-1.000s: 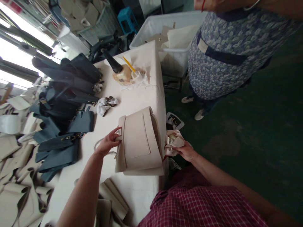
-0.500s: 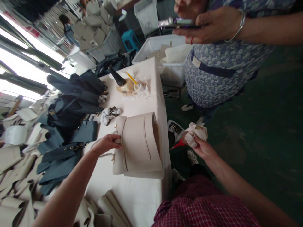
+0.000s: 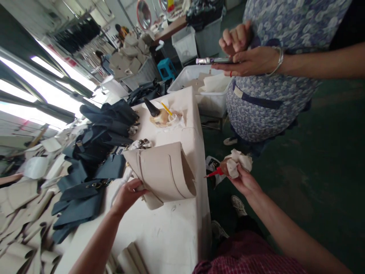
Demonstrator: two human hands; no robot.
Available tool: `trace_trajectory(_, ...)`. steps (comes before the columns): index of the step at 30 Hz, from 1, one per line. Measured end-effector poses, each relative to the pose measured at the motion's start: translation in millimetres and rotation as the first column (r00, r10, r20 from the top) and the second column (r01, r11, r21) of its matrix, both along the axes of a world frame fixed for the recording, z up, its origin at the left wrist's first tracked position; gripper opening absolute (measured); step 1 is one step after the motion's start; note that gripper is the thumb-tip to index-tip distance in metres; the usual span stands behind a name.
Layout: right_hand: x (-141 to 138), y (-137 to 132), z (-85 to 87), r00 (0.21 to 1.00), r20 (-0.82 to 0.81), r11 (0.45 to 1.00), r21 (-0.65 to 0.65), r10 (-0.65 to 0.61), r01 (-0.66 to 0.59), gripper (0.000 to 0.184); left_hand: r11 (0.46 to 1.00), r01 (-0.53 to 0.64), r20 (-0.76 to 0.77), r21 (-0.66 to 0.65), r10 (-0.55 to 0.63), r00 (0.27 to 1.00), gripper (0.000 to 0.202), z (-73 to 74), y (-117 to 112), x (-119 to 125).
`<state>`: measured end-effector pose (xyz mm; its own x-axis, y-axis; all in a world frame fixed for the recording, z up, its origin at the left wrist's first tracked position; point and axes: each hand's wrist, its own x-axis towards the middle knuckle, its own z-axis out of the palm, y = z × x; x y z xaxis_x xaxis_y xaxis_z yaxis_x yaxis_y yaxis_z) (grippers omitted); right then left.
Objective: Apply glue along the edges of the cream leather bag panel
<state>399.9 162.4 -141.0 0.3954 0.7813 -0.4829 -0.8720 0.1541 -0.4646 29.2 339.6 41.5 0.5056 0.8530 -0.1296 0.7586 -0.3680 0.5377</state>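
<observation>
Left hand (image 3: 127,196) gripping curved cream bag (image 3: 162,171), right hand (image 3: 243,179) holding tube (image 3: 225,168)

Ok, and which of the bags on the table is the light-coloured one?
The cream leather handbag, held tilted in the left hand. The others, lying beyond it, are dark slate-blue bags with gold-toned hardware.
</observation>
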Motion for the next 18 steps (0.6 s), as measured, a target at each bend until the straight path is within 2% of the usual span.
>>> trace_trajectory(5,-8,14,-3.3,0.998,0.056,1.000,0.027,0.011,-0.012,0.042,1.000,-0.009,-0.055,-0.027,0.007,0.998,0.033,-36.8,-38,-13)
trace_trajectory(8,-15,29,1.0,0.999,0.043,1.000,0.006,0.001,-0.001,0.041,1.000,-0.018,-0.048,-0.019,0.017,0.999,0.032,-47.5,-45,-19)
trace_trajectory(11,-20,46,7.1,0.998,0.047,0.999,0.011,0.038,-0.038,0.040,0.999,0.015,-0.031,-0.036,-0.017,0.999,0.029,-46.7,-42,-20)
trace_trajectory(18,-26,80,11.1,0.992,0.113,0.997,0.038,0.058,-0.063,0.044,0.994,0.090,-0.039,-0.069,-0.093,0.995,0.031,-28.0,-17,-13)
